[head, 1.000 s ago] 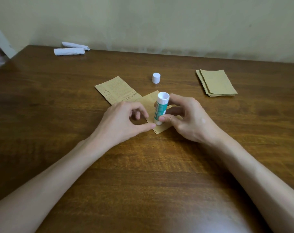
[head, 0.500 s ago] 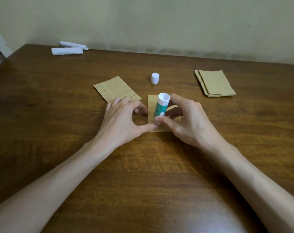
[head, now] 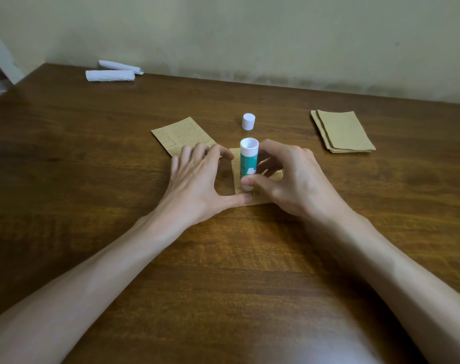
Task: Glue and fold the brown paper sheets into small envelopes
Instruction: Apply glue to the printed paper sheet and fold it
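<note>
A small brown paper sheet [head: 260, 197] lies on the wooden table [head: 223, 271] between my hands. My right hand [head: 294, 179] grips a green and white glue stick [head: 248, 162] upright, its lower end down on the sheet. My left hand [head: 197, 179] spreads beside the sheet, thumb tip pressing its near left corner and a fingertip at its far left edge. The white cap [head: 248, 121] stands behind the stick. A printed brown sheet [head: 182, 135] lies flat at the back left, partly under my left fingers.
A stack of brown sheets [head: 341, 132] sits at the back right. Two white rolled papers [head: 110, 74] lie at the far left by the wall.
The small sheet has turned from slanted to square with the table edge. My left fingers have spread out along its left edge. The glue stick stands more upright.
</note>
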